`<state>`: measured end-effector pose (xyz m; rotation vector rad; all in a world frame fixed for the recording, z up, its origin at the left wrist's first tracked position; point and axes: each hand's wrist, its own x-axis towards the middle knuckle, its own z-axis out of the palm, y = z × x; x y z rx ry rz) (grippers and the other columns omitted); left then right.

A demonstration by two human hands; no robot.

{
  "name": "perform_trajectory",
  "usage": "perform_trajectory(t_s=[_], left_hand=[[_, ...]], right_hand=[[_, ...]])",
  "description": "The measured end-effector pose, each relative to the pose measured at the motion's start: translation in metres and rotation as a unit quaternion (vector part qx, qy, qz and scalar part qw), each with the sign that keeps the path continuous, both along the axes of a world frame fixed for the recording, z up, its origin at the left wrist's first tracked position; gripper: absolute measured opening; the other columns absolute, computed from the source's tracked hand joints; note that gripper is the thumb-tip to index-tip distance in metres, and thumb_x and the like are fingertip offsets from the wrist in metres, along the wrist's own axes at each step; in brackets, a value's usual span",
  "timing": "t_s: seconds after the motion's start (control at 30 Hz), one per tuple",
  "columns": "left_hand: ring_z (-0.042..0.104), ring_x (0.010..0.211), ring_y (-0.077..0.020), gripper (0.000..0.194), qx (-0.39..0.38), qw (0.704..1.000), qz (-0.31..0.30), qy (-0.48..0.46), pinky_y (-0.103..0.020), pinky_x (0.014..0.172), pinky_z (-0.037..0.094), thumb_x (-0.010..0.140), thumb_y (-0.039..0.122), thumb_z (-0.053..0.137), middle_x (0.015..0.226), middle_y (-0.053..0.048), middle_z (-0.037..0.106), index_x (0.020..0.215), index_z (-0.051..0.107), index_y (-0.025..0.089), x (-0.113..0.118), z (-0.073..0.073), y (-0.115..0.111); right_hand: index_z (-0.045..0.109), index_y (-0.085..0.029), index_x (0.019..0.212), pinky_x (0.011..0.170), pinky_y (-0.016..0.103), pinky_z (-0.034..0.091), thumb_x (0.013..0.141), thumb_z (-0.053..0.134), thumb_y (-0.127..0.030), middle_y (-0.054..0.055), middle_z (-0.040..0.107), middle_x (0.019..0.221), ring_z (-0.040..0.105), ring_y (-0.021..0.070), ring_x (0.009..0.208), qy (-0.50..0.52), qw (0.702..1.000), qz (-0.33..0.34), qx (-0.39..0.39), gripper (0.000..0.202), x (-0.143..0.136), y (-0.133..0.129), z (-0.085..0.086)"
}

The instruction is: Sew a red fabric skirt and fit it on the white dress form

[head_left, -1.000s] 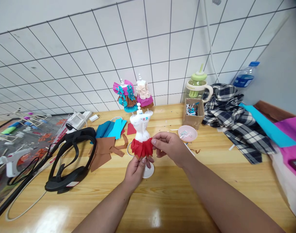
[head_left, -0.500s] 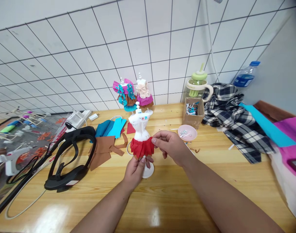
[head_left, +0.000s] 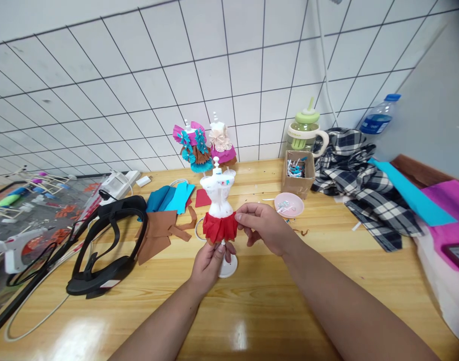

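A small white mannequin [head_left: 218, 193] stands upright above the wooden table, wearing a red pleated paper skirt [head_left: 219, 229]. Below the skirt, my left hand [head_left: 209, 263] is closed round the mannequin's thin stem, just above its round white base [head_left: 228, 266]. My right hand [head_left: 261, 225] pinches the right edge of the red skirt between thumb and forefinger, the other fingers curled. Small blue and red bits dot the mannequin's chest. Two dressed mannequins stand behind, one in magenta, teal and brown [head_left: 194, 145], the other in cream and magenta [head_left: 221, 142].
Brown paper pieces [head_left: 160, 228], blue paper [head_left: 180, 195] and a black headset frame [head_left: 120, 265] lie left, beyond them a glue gun [head_left: 19, 250]. Toward the right are a pink dish [head_left: 297, 208], cardboard box [head_left: 300, 183], green-lidded jug [head_left: 306, 130] and checked cloth [head_left: 350, 165].
The mannequin has turned slightly on its stem, and its skirt with it. My hands keep nearly the same places, and the whole view has shifted a little.
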<state>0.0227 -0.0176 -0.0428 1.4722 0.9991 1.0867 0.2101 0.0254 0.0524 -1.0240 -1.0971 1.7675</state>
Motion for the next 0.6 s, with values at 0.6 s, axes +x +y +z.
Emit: perform_trajectory(t_s=[0.6], left_hand=[[0.048, 0.049, -0.0103, 0.033, -0.097, 0.989, -0.041, -0.101, -0.025, 0.05, 0.037, 0.085, 0.045, 0.061, 0.062, -0.002, 0.059, 0.087, 0.063, 0.012, 0.002, 0.001, 0.0]], right_hand=[[0.044, -0.021, 0.075, 0.031, 0.012, 0.023, 0.06, 0.08, -0.046, -0.013, 0.035, 0.054, 0.024, 0.0029, 0.042, 0.023, 1.0, -0.003, -0.022, 0.046, 0.001, 0.008, -0.012]])
